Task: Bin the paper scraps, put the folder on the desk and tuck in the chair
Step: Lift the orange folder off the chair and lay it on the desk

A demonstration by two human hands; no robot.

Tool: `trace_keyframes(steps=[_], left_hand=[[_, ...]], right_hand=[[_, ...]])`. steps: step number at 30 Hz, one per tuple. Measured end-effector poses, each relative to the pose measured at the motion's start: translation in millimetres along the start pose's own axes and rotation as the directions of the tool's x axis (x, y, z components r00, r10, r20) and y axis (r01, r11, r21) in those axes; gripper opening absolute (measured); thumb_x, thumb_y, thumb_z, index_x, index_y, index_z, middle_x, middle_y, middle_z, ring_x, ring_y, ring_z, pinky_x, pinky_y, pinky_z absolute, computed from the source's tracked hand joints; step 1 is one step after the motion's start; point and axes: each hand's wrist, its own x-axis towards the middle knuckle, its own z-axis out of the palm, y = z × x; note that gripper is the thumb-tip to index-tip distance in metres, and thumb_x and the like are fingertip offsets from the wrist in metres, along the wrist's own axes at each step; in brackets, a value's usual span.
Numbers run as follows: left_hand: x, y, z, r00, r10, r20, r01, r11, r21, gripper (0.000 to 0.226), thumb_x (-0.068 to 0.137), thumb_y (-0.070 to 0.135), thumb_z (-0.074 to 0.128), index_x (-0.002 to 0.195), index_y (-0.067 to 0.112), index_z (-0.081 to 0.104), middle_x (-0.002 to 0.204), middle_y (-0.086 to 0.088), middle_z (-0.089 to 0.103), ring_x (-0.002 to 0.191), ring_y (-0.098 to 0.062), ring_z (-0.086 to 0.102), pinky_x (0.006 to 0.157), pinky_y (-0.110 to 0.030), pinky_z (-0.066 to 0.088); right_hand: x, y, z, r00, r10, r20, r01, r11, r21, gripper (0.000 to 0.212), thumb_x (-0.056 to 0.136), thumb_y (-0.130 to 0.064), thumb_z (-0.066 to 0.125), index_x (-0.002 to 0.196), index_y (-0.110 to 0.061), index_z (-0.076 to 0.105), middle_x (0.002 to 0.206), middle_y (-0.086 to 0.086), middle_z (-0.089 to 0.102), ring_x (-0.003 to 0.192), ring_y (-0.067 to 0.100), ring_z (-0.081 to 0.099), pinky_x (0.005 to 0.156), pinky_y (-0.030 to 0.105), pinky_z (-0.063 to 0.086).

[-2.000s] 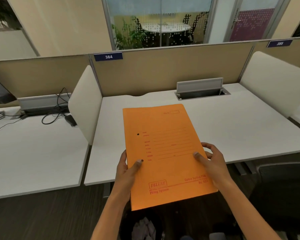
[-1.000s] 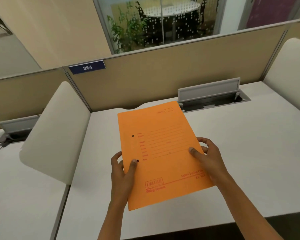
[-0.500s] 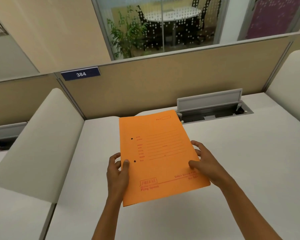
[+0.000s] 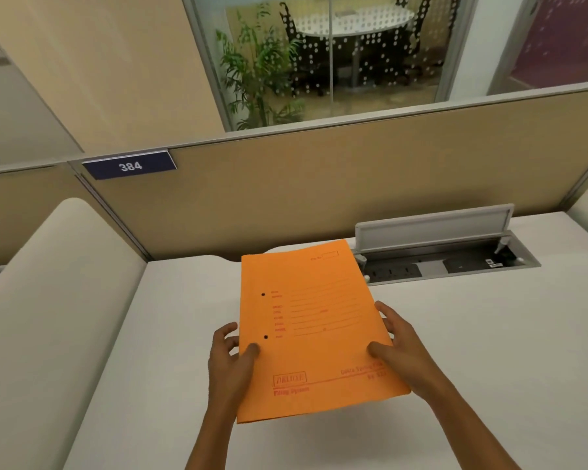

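An orange folder (image 4: pixel 314 320) with red print and two punch holes hangs low over the white desk (image 4: pixel 472 351), its far edge close to the desktop. My left hand (image 4: pixel 230 361) grips its left edge, thumb on top and fingers underneath. My right hand (image 4: pixel 399 347) grips the right edge the same way. The bin, the paper scraps and the chair are out of view.
A beige partition (image 4: pixel 353 184) with a blue plate reading 384 (image 4: pixel 129 165) closes the back of the desk. An open cable hatch (image 4: pixel 445 252) with sockets sits at the back right. A white rounded divider (image 4: pixel 48 300) borders the desk's left side.
I have stepped closer to the desk; the bin and chair have dropped out of view. The folder has travelled forward over the desktop and lower, still held in both hands.
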Motion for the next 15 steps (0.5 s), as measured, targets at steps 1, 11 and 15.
trace_keyframes(steps=[1, 11, 15], left_hand=[[11, 0, 3, 0.999, -0.01, 0.032, 0.009, 1.0, 0.017, 0.049, 0.092, 0.007, 0.064, 0.132, 0.027, 0.043, 0.116, -0.004, 0.059, 0.098, -0.028, 0.065, 0.081, -0.044, 0.054], [105, -1, 41, 0.976, -0.037, 0.214, -0.059, 0.905, 0.422, 0.059, 0.079, 0.01, 0.079, 0.13, 0.017, 0.052, 0.145, -0.01, 0.042, 0.124, -0.031, 0.054, 0.102, -0.042, 0.05], [131, -4, 56, 0.958, -0.097, 0.27, -0.075, 0.825, 0.561, 0.091, 0.065, 0.032, 0.093, 0.141, 0.015, 0.046, 0.161, -0.01, 0.01, 0.138, -0.033, 0.042, 0.109, -0.039, 0.043]], right_hand=[[11, 1, 2, 1.0, 0.004, -0.005, -0.004, 1.0, 0.006, 0.069, 0.089, -0.009, 0.066, 0.138, -0.045, 0.032, 0.126, -0.011, 0.055, 0.114, 0.016, 0.058, 0.073, 0.025, 0.049], [109, 17, 25, 0.992, 0.098, -0.079, -0.098, 0.995, 0.011, 0.073, 0.087, -0.007, 0.067, 0.148, -0.03, 0.034, 0.133, 0.004, 0.056, 0.111, 0.025, 0.06, 0.084, 0.041, 0.054], [138, 26, 35, 0.987, 0.127, -0.098, -0.127, 0.992, 0.0, 0.077, 0.084, -0.004, 0.069, 0.148, -0.027, 0.033, 0.123, 0.002, 0.059, 0.107, 0.024, 0.061, 0.088, 0.044, 0.055]])
